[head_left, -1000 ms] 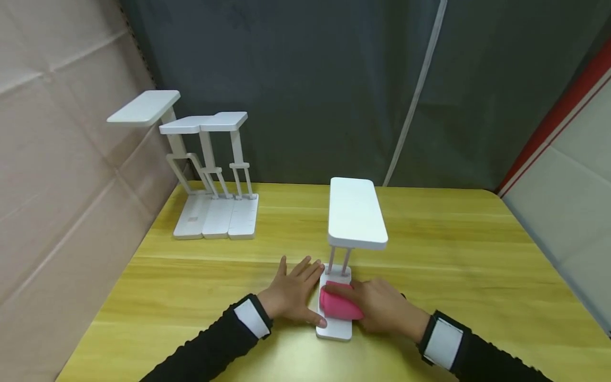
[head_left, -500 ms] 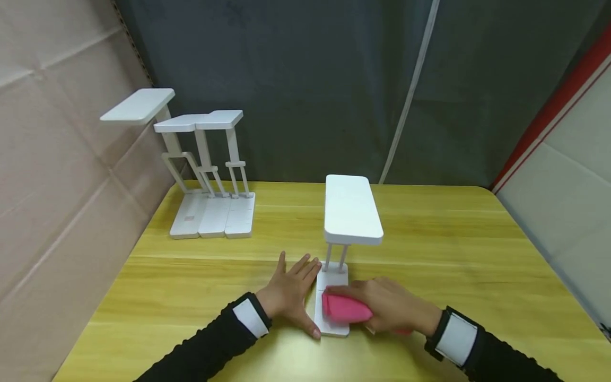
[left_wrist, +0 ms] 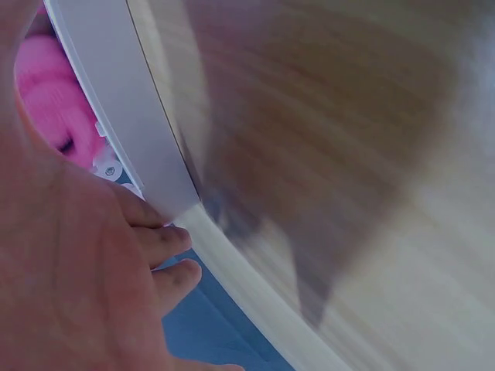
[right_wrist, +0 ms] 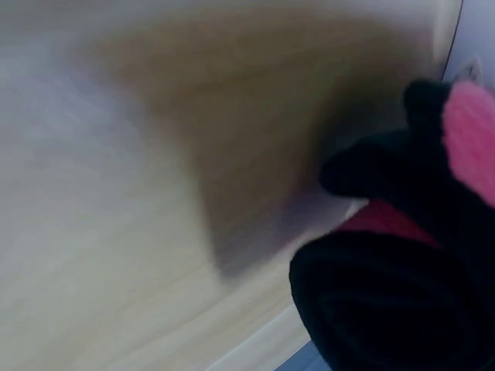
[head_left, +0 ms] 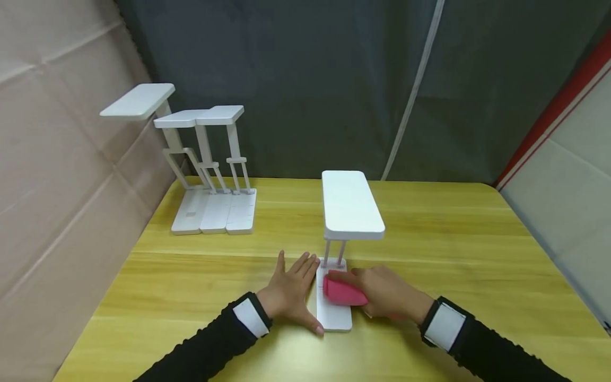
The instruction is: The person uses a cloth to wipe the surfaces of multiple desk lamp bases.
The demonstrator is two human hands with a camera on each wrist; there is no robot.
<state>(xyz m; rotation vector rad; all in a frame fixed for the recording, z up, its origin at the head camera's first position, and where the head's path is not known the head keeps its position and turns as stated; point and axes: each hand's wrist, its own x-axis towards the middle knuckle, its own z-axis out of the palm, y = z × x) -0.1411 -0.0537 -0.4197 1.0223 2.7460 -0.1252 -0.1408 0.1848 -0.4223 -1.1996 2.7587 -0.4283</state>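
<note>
A white stand with a flat top panel (head_left: 352, 204) on thin legs stands at the front middle of the table. My right hand (head_left: 385, 293) grips a folded pink cloth (head_left: 342, 291) and presses it on the stand's white base (head_left: 334, 317). Along the base's left edge lies my left hand (head_left: 288, 294), fingers spread and straight, thumb near the front corner. In the left wrist view its fingertips (left_wrist: 179, 274) are beside the white base edge (left_wrist: 131, 93), with the pink cloth (left_wrist: 58, 100) beyond. A dark shape beside the pink cloth (right_wrist: 476, 139) fills much of the right wrist view.
Three similar white stands (head_left: 215, 209) are side by side at the table's back left, panels raised. A dark curtain (head_left: 296, 90) hangs behind the wooden table (head_left: 453, 239). Pale walls (head_left: 62, 175) flank it on both sides.
My right hand slid the cloth toward the near end of the base, then back toward the legs. My left thumb moved from on top of the base to its edge.
</note>
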